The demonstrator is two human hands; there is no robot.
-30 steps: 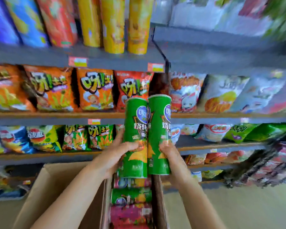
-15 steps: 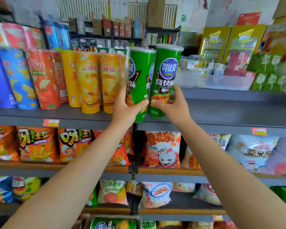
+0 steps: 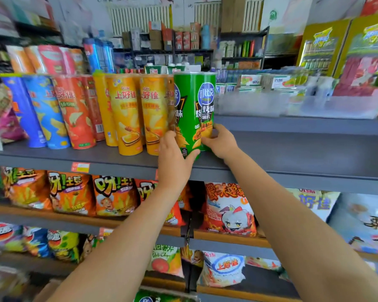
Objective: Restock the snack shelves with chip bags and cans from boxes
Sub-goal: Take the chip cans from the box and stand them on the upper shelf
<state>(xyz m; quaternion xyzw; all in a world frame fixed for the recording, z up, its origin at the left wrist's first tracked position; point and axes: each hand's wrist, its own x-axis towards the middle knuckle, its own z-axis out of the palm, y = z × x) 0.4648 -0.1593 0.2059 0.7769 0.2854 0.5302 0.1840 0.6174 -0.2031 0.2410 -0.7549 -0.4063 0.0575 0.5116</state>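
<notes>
Since half a second ago the two green cans (image 3: 194, 114) have come down from above the shelf edge and now stand upright on the grey top shelf (image 3: 292, 153), pressed side by side and just beside the orange cans (image 3: 140, 114). The left hand (image 3: 175, 158) grips the left can low at its base, thumb across the front. The right hand (image 3: 220, 141) holds the right can at its lower right side, fingers curled round it.
</notes>
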